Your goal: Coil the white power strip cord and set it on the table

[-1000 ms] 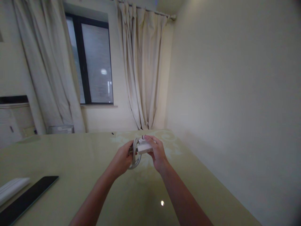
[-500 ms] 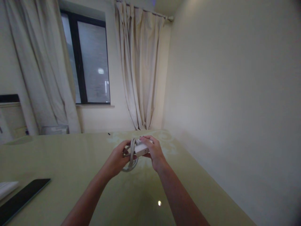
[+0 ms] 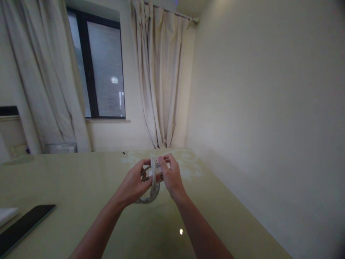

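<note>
Both of my hands meet above the middle of a pale green table [image 3: 81, 180]. Between them is a small white power strip [image 3: 156, 170] with its grey-white cable [image 3: 151, 196] wound in loops that hang down below the hands. My left hand [image 3: 134, 185] has its fingers curled round the cable loops on the left side. My right hand [image 3: 169, 176] is closed over the white block from the right, fingertips on top. The block is mostly hidden by my fingers.
A flat black slab [image 3: 24, 226] and a white object [image 3: 7, 214] lie at the table's left edge. A cream wall [image 3: 269, 126] runs along the table's right side. Curtains [image 3: 159, 79] and a dark window [image 3: 104, 68] stand behind the table.
My hands have drawn closer together and the white block has turned more on end; the cable loop hangs lower below them. The view has shifted slightly to the right.
</note>
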Demonstrator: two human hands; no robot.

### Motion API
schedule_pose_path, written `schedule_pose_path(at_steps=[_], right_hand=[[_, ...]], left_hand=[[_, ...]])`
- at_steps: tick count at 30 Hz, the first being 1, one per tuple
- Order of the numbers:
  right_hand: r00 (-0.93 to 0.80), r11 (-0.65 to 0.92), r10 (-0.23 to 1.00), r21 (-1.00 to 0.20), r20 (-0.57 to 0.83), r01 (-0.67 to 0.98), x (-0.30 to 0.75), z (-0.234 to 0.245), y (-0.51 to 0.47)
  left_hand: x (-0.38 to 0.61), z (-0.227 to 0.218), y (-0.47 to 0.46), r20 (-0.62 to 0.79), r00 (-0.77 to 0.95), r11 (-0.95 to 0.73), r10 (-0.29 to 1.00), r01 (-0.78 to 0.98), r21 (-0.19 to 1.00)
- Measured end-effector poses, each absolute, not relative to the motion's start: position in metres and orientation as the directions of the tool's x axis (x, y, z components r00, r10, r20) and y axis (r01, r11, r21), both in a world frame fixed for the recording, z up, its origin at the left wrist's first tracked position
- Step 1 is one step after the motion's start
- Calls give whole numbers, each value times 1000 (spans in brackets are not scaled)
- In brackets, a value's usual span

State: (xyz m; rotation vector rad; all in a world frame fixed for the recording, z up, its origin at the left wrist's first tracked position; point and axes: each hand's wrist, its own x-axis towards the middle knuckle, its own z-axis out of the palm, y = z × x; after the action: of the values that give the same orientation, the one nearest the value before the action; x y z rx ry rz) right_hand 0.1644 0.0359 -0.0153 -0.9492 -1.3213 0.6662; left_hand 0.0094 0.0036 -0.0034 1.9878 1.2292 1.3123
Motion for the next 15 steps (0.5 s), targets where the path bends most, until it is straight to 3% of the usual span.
schedule_pose_path(at_steps=[10,15], right_hand=[[96,574,799,-800,594,177,171,-3,28],[124,528,826,-832,550,171,170,-5,28]], left_hand=[[13,-13,9,434,123,-451,892,221,865],[21,-14,6,405,176,-430,897,140,892]])
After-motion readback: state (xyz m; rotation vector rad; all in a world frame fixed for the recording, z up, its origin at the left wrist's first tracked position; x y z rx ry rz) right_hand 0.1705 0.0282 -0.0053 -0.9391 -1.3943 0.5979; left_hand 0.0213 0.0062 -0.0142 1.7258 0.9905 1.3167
